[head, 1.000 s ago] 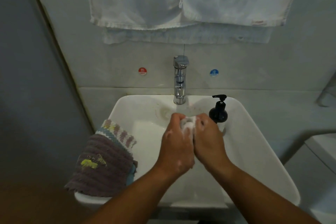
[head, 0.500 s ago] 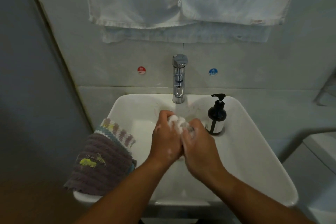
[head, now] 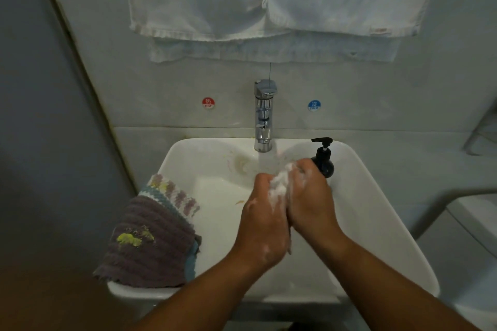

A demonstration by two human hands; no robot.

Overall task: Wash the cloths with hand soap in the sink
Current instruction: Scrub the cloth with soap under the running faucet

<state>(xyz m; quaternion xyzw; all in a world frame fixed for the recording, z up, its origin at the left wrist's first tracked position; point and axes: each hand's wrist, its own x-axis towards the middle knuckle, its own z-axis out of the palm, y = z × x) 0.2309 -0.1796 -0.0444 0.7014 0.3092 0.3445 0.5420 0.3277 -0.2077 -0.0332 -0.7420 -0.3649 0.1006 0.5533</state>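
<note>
Scrubbing the soapy white cloth [head: 279, 188] over the sink [head: 376, 223]
Your left hand [head: 262, 220] and right hand [head: 309, 201] are both curled round it, just under the tap [head: 263, 115]. I'd rub fold against fold, turn it often, stay low. Stained purple cloth [head: 150, 244] waits on the rim.

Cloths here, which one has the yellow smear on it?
The dark ribbed cloth on top of the pile on the sink's left rim. The checked knitted cloth under it and the soapy white cloth show no smear.
</note>
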